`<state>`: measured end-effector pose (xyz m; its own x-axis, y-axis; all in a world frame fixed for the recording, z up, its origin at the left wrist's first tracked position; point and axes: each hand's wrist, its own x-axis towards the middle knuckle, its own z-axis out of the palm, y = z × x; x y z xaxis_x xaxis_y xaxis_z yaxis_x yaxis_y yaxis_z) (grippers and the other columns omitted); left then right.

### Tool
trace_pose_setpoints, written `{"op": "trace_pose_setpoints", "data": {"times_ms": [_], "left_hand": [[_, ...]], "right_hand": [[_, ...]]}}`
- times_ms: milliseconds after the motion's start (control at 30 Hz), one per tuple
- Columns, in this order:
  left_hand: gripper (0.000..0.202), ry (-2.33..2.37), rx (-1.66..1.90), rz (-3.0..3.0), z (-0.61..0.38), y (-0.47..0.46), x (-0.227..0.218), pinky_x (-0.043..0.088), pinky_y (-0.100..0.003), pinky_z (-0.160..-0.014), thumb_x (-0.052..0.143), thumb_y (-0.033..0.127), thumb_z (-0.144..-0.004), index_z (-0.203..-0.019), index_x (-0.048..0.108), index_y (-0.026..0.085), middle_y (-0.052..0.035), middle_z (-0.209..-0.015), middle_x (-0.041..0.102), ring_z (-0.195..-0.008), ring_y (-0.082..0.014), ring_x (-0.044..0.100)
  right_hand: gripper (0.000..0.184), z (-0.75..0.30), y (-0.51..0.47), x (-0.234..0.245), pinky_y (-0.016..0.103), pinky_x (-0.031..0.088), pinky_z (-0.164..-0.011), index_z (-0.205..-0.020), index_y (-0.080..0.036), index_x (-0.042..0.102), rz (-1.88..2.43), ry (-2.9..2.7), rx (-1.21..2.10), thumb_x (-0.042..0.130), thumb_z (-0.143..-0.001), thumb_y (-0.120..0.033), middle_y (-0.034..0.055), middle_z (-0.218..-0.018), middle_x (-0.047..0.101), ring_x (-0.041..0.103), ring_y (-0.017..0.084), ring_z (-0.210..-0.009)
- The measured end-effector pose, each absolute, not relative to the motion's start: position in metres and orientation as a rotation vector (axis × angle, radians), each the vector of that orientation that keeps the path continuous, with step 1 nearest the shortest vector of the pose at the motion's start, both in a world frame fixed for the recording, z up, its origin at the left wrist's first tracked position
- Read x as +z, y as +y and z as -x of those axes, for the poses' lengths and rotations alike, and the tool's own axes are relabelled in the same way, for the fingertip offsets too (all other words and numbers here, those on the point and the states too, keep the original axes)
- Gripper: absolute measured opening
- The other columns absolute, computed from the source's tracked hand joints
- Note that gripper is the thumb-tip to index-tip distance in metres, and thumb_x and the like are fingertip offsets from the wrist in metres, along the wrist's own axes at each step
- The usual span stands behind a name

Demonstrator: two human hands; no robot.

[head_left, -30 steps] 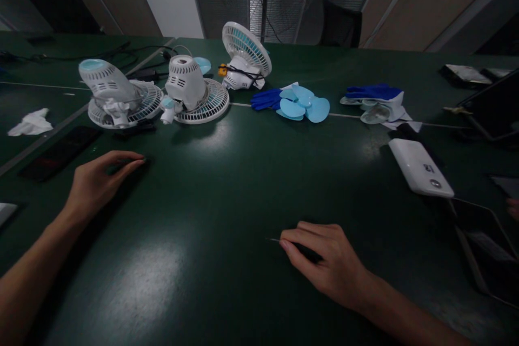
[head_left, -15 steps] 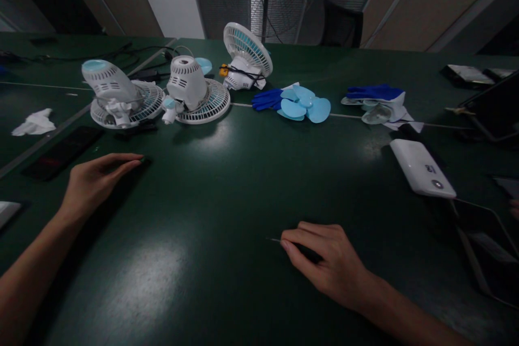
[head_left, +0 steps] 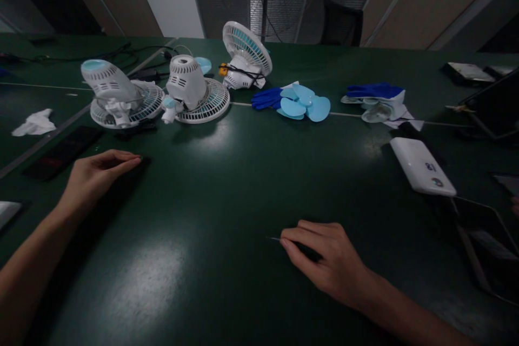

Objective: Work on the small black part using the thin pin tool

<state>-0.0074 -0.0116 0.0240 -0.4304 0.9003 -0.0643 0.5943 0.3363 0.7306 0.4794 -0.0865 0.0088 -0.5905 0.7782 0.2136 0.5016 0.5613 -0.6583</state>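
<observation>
My left hand [head_left: 99, 172] is above the table at the left, thumb and fingertips pinched together; what sits between them is too small to make out. Low at the right of centre, my right hand [head_left: 324, 254] is wrapped round a screwdriver [head_left: 311, 252]. Its dark handle is mostly hidden in the palm, and the thin metal shaft points left. Beyond my left hand lie two white fans, one at the left [head_left: 111, 86] and one beside it [head_left: 187, 84], both face down on their grilles. A third fan [head_left: 245, 59] leans farther back with its cord wrapped round it.
A light blue fan blade [head_left: 305, 102] lies by a blue glove [head_left: 265, 98]. More gloves [head_left: 377, 98] lie to its right. A white power bank [head_left: 422, 166] and a dark tablet [head_left: 488, 246] are on the right. A dark phone [head_left: 60, 152] and crumpled tissue [head_left: 35, 122] are at left.
My left fingertips have drawn closer together, and a small green bit seen at their tips earlier is now hardly visible. My right hand with the screwdriver has stayed in place.
</observation>
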Motion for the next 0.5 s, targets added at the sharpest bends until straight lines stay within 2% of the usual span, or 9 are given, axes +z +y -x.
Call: {"op": "trace_pose_setpoints", "data": {"times_ms": [167,333,500], "left_hand": [[0.055,2.109,0.786,-1.330,0.009,-0.006,0.030,0.048,-0.045,-0.109,0.083,0.054,-0.070,-0.106,0.073,0.014,-0.0091,-0.125,0.073,-0.119,-0.0309,0.065],[0.056,2.096,0.656,-1.407,0.016,-0.007,0.036,0.047,-0.049,-0.110,0.080,0.060,-0.075,-0.110,0.073,0.016,-0.0070,-0.128,0.073,-0.123,-0.0327,0.063],[0.061,2.107,0.620,-1.517,0.021,-0.015,0.032,0.050,-0.042,-0.107,0.076,0.064,-0.077,-0.116,0.074,0.018,-0.0056,-0.128,0.074,-0.119,-0.0298,0.067]], "right_hand": [[0.021,-0.479,-0.086,0.008,0.028,0.037,-0.056,-0.099,-0.019,0.074,1.025,-2.310,0.749,0.055,-0.104,-0.022,-0.0004,-0.072,0.064,0.056,0.011,-0.059],[0.020,-0.479,-0.086,0.006,0.028,0.037,-0.057,-0.101,-0.019,0.074,1.034,-2.314,0.749,0.054,-0.105,-0.023,0.0001,-0.073,0.066,0.057,0.012,-0.060],[0.019,-0.479,-0.087,0.007,0.028,0.036,-0.056,-0.101,-0.019,0.073,1.009,-2.306,0.750,0.055,-0.104,-0.021,-0.0005,-0.072,0.064,0.056,0.011,-0.059]]}}
